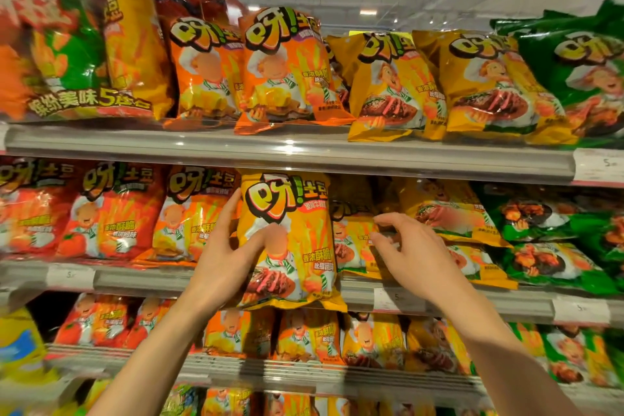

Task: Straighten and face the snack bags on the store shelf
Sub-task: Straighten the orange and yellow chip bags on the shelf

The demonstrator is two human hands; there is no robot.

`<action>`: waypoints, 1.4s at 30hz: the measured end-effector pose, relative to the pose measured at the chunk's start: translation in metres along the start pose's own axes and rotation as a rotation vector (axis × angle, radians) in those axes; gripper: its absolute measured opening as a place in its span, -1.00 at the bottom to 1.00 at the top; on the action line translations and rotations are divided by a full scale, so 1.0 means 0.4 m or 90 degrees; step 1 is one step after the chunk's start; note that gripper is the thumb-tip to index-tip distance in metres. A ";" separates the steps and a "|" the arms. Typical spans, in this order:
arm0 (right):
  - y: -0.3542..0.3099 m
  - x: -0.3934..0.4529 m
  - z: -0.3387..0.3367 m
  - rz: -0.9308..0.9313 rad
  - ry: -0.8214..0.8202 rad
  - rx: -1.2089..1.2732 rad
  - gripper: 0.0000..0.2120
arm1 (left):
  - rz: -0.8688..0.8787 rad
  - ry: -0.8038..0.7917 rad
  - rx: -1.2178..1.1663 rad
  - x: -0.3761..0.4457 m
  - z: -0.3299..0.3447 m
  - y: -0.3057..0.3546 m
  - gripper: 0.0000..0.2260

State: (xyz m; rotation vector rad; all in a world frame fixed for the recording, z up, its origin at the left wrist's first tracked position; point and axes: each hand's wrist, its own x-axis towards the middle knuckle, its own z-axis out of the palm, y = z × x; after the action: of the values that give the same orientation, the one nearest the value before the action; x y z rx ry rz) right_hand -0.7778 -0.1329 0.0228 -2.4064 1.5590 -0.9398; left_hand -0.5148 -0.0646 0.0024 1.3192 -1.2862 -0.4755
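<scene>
A yellow snack bag (297,233) stands upright at the front of the middle shelf, hanging over the shelf rail (141,277). My left hand (229,246) grips its left edge, thumb across the front and fingers behind. My right hand (405,246) hovers just right of it with fingers loosely curled, holding nothing, in front of a smaller yellow bag (351,243) set further back. More yellow bags (449,209) lie tilted and stacked to the right.
Orange bags (189,213) and red bags (108,209) stand left on the middle shelf, green bags (553,240) at right. The top shelf holds orange bags (283,67), leaning yellow bags (479,84) and a green bag (580,71). Lower shelves carry more bags.
</scene>
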 end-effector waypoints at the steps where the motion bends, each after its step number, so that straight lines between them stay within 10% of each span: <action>1: -0.010 0.017 0.016 0.000 -0.005 -0.010 -0.62 | -0.002 0.001 0.003 -0.002 -0.008 -0.002 -0.30; 12: -0.012 0.188 0.188 0.282 -0.182 0.024 0.00 | -0.010 -0.002 0.017 -0.013 -0.082 -0.023 -0.32; 28: -0.020 0.154 0.182 0.124 0.129 -0.082 -0.25 | -0.004 -0.003 -0.001 -0.018 -0.076 -0.023 -0.22; 42: 0.032 0.164 0.230 0.160 -0.094 -0.028 -0.20 | -0.001 0.000 0.010 -0.020 -0.072 -0.029 -0.33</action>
State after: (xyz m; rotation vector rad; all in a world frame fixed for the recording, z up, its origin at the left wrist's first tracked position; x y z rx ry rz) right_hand -0.7183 -0.2155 -0.0278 -2.1826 1.7866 -0.6710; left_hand -0.4877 -0.0487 -0.0042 1.3329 -1.2918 -0.4670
